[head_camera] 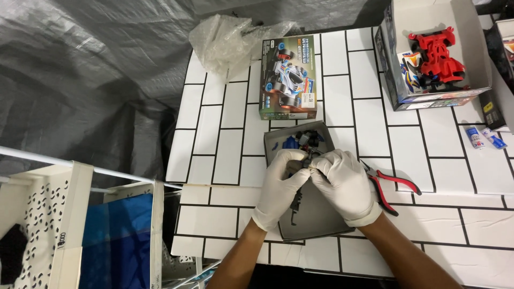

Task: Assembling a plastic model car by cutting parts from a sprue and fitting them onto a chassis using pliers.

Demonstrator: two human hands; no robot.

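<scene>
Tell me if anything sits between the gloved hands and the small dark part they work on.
Nothing visible does. The left hand and right hand already pinch the small dark part together above the grey tray.

bright, even overhead light falls on the white tiled table (375, 160), washing the white gloves on the left hand (279, 187) and right hand (345, 184) nearly flat. shadows stay short and soft. the grey sheet (91, 69) carries dull sheen along its folds. focus holds sharp at centre; straight lines bow slightly toward the edges.
</scene>
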